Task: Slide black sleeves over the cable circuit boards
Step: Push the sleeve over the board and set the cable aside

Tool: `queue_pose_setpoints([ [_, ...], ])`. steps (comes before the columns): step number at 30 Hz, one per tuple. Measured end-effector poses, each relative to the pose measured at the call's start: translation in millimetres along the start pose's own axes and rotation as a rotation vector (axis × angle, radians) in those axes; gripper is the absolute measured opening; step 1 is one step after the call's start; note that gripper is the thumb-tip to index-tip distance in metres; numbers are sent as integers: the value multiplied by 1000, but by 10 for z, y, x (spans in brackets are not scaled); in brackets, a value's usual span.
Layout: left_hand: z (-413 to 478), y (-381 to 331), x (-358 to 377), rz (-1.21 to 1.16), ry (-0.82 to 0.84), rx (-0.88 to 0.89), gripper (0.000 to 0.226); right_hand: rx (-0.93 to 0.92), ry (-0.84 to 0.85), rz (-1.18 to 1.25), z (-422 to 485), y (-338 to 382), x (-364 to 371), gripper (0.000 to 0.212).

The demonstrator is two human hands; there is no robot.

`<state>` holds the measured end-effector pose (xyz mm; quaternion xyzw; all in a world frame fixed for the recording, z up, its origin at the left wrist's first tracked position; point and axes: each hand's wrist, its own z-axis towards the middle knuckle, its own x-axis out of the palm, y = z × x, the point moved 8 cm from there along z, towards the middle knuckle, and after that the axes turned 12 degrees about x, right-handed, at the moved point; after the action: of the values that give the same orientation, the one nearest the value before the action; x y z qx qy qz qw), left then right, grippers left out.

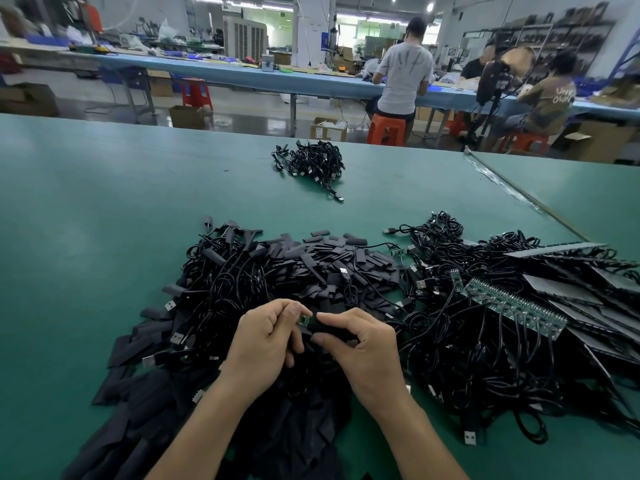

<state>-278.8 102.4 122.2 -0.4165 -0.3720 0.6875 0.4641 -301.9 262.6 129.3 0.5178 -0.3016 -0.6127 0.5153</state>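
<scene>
Circuit board: a small green circuit board (304, 320) showed only as a short bare end, right between the fingertips of the two hands.
Black sleeve: a matte black sleeve (320, 328), a flattish tube, met the board's right end; how far the board sat inside it could not be told.
Left hand: the left hand (266, 344) had its fingers (294, 311) curled, thumb and forefinger pinching the board's left end.
Right hand: the right hand (360, 348) pinched the sleeve between thumb and forefinger, the other fingers curled under it.
Just beyond the fingers: a heap of loose sleeves (332, 261), cut short and lying in all directions.
Left of the fingers: a tangle of black cables (221, 282) with USB plugs sticking out at its edge.
Right of the fingers: a bigger cable tangle (467, 351), a strip of green boards (512, 306) lying on it, and grey flat panels (571, 289) farther right.
Under the wrists: dark flat sheets (138, 427) overlapped toward the near edge.
Far beyond the fingers: a small cable bundle (311, 162) lay well apart on the green bench (104, 220).
In the way: cables and sleeves crowded directly beneath both hands.
Background: people sat on orange stools (386, 128) at another long bench.
</scene>
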Motion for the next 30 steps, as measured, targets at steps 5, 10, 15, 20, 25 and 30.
queue_pose_setpoints([
  [5, -3, 20, 42, 118, 74, 32, 31, -58, -23, -53, -14, 50, 5, 31],
  [10, -43, -38, 87, 218, 110, 50, 32, -84, -32, -83, -42, 61, 21, 29],
  [15, -74, -210, -101, 284, -101, 228, 21, -62, -84, -107, -27, 58, -34, 27],
  [20, -124, -294, -117, 412, -90, 317, 24, 17, -112, -1, -2, 2, -107, 30],
  [25, -109, -134, -109, 366, -59, 211, 21, -11, -50, -75, -22, 23, -20, 29],
  [30, -128, -17, -116, 341, -54, 127, 18, -57, -59, -150, -28, 46, -7, 27],
])
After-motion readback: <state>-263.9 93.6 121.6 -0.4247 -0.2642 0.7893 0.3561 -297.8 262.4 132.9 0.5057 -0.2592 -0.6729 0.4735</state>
